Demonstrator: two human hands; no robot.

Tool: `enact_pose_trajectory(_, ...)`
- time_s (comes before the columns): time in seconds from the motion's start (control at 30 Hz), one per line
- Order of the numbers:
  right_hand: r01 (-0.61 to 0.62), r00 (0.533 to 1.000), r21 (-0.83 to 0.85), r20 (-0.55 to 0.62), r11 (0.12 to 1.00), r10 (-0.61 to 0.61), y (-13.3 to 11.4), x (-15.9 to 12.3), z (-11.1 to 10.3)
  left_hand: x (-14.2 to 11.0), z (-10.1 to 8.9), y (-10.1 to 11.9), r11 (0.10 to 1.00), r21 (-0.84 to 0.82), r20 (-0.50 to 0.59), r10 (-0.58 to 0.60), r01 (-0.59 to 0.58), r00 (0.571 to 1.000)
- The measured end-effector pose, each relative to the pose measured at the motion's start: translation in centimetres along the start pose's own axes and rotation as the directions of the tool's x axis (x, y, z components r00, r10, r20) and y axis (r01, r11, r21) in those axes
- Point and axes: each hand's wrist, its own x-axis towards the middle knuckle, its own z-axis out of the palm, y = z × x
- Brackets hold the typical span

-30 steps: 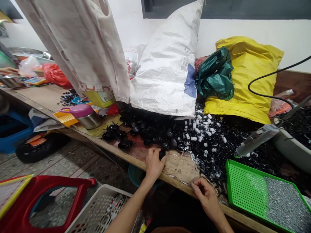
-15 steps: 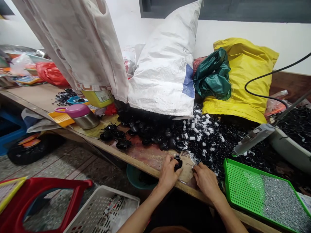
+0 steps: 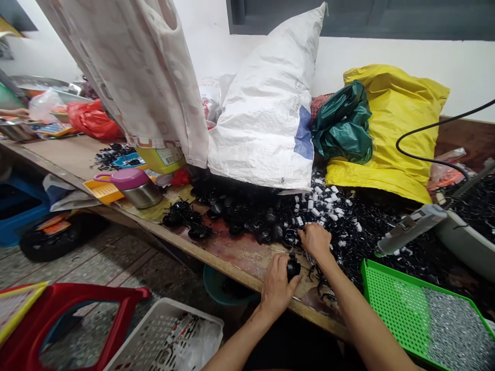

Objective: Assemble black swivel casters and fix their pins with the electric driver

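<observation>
My left hand (image 3: 276, 286) is closed around a black rounded plastic shell with ribs (image 3: 294, 268), held just above the front edge of the wooden bench (image 3: 247, 257). Farther in, my right hand (image 3: 317, 241) reaches to the edge of the heap with fingers pinched together; what is in them is hidden. Beside its fingertips lies a black plastic piece with a light spot (image 3: 290, 237). More black shells (image 3: 266, 226) are piled to the left of it. Small white plastic pieces (image 3: 325, 201) and thin black parts (image 3: 348, 237) spread behind and to the right.
A green perforated tray (image 3: 394, 299) with small silvery metal pieces stands at right, near a grey electric screwdriver (image 3: 412, 229). Black toy beetles (image 3: 180, 212) and a purple-lidded steel cup (image 3: 141, 188) are at left. A white sack (image 3: 263, 123) leans at the back.
My right hand has moved from the bench's front edge farther in to the heap. My left hand keeps the black shell, which now shows its ribbed side. The view has shifted slightly.
</observation>
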Motion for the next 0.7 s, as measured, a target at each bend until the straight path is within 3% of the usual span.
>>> enact_pose_trajectory(0.17, -0.050, 0.998, -0.022, -0.043, 0.999, 0.049, -0.6, 1.1, 1.5, 0.1, 0.2, -0.6, 1.000, -0.011, -0.045, -0.021, 0.020, 0.999)
enact_pose_trajectory(0.37, -0.003, 0.996, 0.047, -0.092, 0.999, 0.008, 3.2, 0.1, -0.5, 0.4, 0.2, -0.7, 1.000, 0.007, -0.052, -0.026, 0.026, 0.998)
enact_pose_trajectory(0.5, 0.022, 0.984, 0.153, -0.176, 0.988, 0.005, 5.6, -1.6, -1.5, 0.3, -0.1, 0.5, 1.000, -0.024, -0.139, -0.017, 0.014, 0.990)
enact_pose_trajectory(0.6, 0.075, 0.977, 0.285, -0.214, 0.956, -0.013, 5.9, -3.9, -1.0, 0.2, -0.1, 2.6, 0.967, -0.255, -0.137, -0.037, 0.001, 0.990)
enact_pose_trajectory(0.63, 0.093, 0.976, 0.331, -0.218, 0.939, -0.020, 5.6, -4.9, -0.6, 0.2, 0.0, 3.4, 0.919, -0.391, -0.073, -0.083, 0.047, 0.994)
enact_pose_trajectory(0.7, 0.121, 0.976, 0.413, -0.217, 0.903, -0.032, 4.8, -7.1, 0.2, 0.3, 0.3, 4.5, 0.722, -0.653, 0.127, -0.194, 0.229, 0.973)
